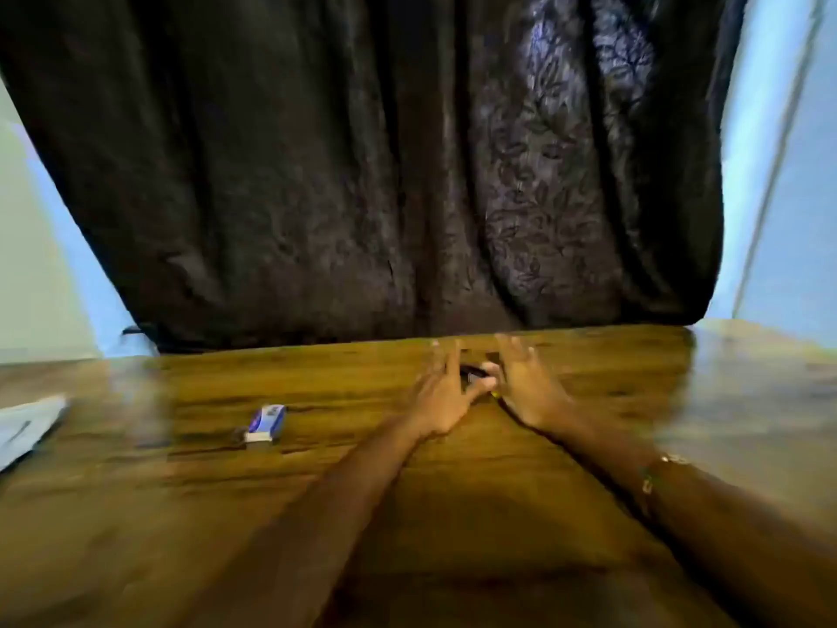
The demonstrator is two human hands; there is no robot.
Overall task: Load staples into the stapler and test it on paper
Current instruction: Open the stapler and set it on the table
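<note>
The view is blurred by motion. A small dark stapler lies on the wooden table near its far edge. My left hand and my right hand reach forward on either side of it, fingers spread and straight. Both thumbs point inward and touch the stapler, which is mostly hidden between the hands. A small blue and white staple box lies on the table to the left, apart from both hands. A white sheet of paper shows at the table's left edge.
A dark patterned cloth hangs behind the table's far edge. Pale walls show on both sides. My right wrist carries a bracelet.
</note>
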